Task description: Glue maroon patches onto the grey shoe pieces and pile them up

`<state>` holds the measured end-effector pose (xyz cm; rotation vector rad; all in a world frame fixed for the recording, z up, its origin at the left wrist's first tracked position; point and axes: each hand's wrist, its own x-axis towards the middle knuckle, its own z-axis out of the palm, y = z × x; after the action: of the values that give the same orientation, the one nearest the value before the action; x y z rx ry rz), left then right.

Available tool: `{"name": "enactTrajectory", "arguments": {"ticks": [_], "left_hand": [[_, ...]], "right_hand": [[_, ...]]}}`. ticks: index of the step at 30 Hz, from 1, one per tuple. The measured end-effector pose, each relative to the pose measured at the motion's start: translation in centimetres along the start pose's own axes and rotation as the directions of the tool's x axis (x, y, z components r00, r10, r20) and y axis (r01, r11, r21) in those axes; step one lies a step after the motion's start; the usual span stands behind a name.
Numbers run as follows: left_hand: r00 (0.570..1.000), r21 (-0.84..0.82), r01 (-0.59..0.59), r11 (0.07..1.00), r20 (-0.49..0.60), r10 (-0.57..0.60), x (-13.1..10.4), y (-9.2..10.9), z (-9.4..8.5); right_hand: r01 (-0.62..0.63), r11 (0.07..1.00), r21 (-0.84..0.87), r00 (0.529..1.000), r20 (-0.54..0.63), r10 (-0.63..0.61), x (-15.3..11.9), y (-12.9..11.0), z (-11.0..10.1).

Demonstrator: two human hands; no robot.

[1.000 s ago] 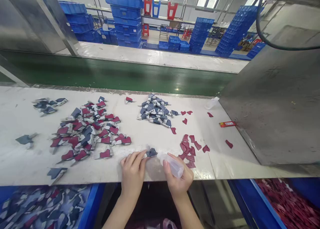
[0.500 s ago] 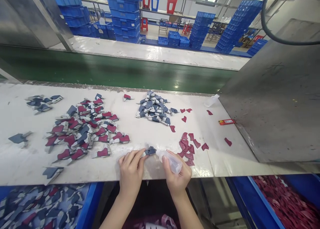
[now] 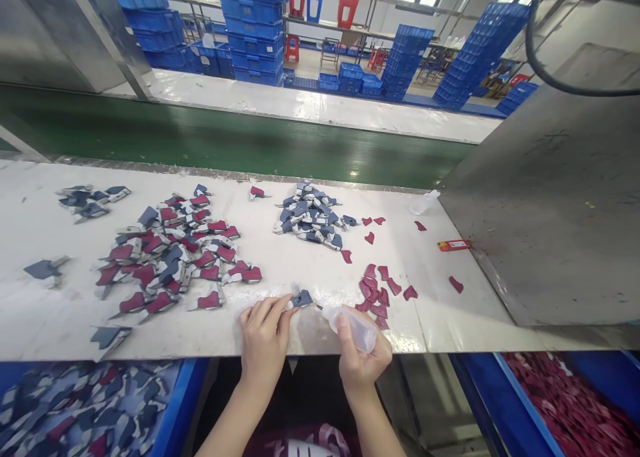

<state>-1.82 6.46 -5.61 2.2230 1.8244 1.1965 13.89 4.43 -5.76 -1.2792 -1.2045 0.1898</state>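
Near the front edge of the white table, my left hand (image 3: 266, 327) pinches a small dark blue-grey and white plastic part (image 3: 301, 298) between thumb and fingers. My right hand (image 3: 364, 357) is wrapped round a translucent squeeze bottle (image 3: 356, 328), its narrow tip tilted toward the part and a little to its right. Just beyond the bottle lies a loose cluster of flat maroon pieces (image 3: 373, 290). Farther back sits a heap of blue-grey and white parts (image 3: 310, 214). On the left is a larger heap of similar parts, many with maroon faces (image 3: 170, 250).
Blue bins stand below the table edge, one with mixed parts (image 3: 85, 410), the other with maroon pieces (image 3: 575, 404). A metal panel (image 3: 555, 197) bounds the right side. A small red-yellow packet (image 3: 454, 244) and a clear plastic item (image 3: 424, 202) lie near it. A green belt (image 3: 250, 134) runs behind.
My right hand has drawn the bottle back to the right and toward me, so its tip is now away from the part. My left hand keeps hold of the part.
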Motion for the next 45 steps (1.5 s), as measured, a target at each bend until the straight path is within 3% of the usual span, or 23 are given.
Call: {"name": "enactTrajectory", "arguments": {"ticks": [5, 12, 26, 31, 38, 45], "left_hand": [[1.000, -0.017, -0.008, 1.000, -0.004, 0.008, 0.1, 0.1, 0.0], [1.000, -0.014, 0.000, 1.000, 0.009, 0.000, 0.0, 0.1, -0.1], [1.000, -0.013, 0.014, 1.000, 0.016, -0.014, 0.1, 0.3, -0.2], [1.000, -0.010, 0.016, 1.000, 0.020, -0.016, 0.1, 0.3, -0.2], [1.000, -0.003, 0.015, 1.000, 0.005, -0.015, 0.0, 0.1, -0.1], [1.000, 0.002, 0.001, 1.000, 0.005, -0.001, 0.0, 0.1, -0.1]], "right_hand": [[-0.008, 1.000, 0.030, 1.000, -0.015, 0.009, -0.1, -0.1, 0.3], [-0.001, 1.000, 0.007, 0.993, 0.119, 0.000, 0.8, -1.3, 1.2], [0.001, 0.999, 0.039, 0.979, 0.201, -0.009, 1.0, -1.3, 1.3], [-0.060, 0.996, 0.067, 0.976, 0.212, 0.044, 0.9, -1.3, 1.0], [-0.181, 0.982, 0.047, 0.981, 0.082, 0.177, 0.5, -0.8, 0.8], [-0.296, 0.950, 0.098, 0.949, -0.086, 0.305, 0.5, -0.6, 1.1]]}}
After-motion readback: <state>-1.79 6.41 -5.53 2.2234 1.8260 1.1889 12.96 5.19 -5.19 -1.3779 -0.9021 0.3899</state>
